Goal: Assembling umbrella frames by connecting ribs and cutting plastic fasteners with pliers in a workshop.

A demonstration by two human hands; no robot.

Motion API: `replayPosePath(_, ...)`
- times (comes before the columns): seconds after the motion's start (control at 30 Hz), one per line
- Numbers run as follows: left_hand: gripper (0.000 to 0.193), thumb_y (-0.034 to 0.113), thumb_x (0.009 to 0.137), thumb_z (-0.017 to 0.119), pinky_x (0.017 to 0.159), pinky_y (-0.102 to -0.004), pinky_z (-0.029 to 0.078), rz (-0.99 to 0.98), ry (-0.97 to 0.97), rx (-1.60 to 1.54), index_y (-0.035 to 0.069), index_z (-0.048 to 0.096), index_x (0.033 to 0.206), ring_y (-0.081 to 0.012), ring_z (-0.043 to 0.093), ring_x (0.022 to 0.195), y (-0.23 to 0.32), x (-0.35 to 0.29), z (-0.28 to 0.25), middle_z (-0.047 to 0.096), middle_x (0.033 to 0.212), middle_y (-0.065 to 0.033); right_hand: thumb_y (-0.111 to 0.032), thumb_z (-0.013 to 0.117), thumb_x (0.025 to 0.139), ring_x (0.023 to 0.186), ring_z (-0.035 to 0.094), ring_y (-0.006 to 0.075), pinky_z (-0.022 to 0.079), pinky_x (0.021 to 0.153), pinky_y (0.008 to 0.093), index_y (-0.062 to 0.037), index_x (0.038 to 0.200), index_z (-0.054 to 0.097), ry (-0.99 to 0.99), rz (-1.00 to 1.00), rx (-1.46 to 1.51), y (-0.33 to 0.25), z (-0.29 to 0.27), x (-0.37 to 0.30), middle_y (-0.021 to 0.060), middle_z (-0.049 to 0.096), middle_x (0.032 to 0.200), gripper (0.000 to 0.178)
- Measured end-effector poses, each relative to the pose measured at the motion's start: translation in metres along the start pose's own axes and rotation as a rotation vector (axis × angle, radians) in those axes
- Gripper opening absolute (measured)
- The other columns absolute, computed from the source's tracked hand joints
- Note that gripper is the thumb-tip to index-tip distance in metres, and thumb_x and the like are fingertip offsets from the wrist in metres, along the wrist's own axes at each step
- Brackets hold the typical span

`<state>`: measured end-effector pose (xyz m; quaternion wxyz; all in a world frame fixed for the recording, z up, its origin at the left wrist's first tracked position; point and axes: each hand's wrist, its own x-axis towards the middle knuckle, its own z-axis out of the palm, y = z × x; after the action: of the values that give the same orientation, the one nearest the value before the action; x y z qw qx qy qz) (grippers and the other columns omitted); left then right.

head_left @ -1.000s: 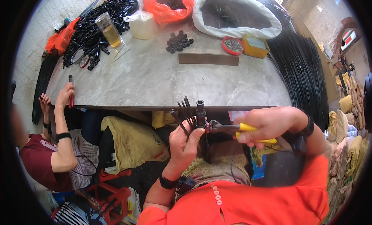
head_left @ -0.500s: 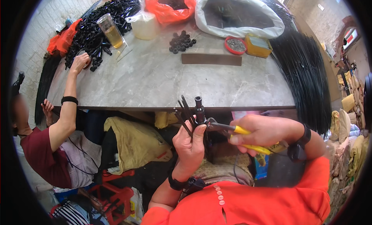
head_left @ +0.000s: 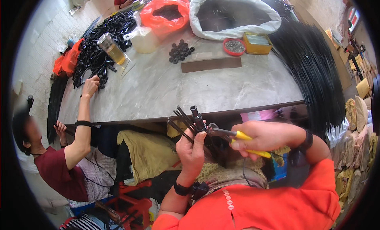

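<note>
The black fitting was located at the near edge of the table, on my side of it, with its upper end overlapping that edge in view. It was a stepped, glossy cylinder: a round collar with an open bore at the top, a narrower neck beneath, then a wider body. Its axis was tilted slightly, top toward the table's left. Several thin black rods fanned out beside it, on the side nearer the table's left end, their upper ends bare and blunt.

My left hand was closed around the fitting and the rods, thumb pressed against the lower body. My right hand was wrapped around the yellow handles of the pliers, which stood spread at an angle. The dark head of the pliers met the fitting's side, on the side toward the table's right end; whether the jaws were clamped on anything, I could not tell.

The fitting's base was hidden by my fingers. The dark strands under my hand, below the table's edge, merged with the shadow, and their lower ends could not be made out.
</note>
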<state>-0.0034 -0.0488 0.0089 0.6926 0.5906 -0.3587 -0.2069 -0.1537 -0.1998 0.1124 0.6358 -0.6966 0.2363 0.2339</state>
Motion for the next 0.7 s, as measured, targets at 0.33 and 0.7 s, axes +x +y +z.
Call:
replayPosePath(0.33, 0.022, 0.006, 0.099, 0.055, 0.079, -0.025, 0.05, -0.008, 0.007, 0.017, -0.006, 0.063, 0.116, -0.0113, 0.061, 0.088, -0.005, -0.014, 0.014, 0.067, 0.1, -0.0067, -0.032, 0.052, 0.102, 0.061, 0.063, 0.0116, 0.051, 0.055, 0.0269, -0.002, 0.094, 0.052, -0.098, -0.049, 0.041, 0.013, -0.009, -0.012, 0.0034, 0.062, 0.078, 0.031)
replayPosePath(0.7, 0.026, 0.017, 0.097, 0.061, 0.079, -0.0297, 0.052, -0.037, -0.177, -0.122, -0.005, 0.06, 0.113, -0.0144, 0.063, 0.083, -0.007, -0.011, 0.005, 0.065, 0.095, -0.0069, -0.041, 0.051, 0.102, 0.063, 0.063, 0.0127, 0.051, 0.055, 0.028, -0.0021, 0.1, 0.054, -0.105, -0.143, 0.029, 0.037, -0.011, -0.019, 0.0041, 0.062, 0.078, 0.039)
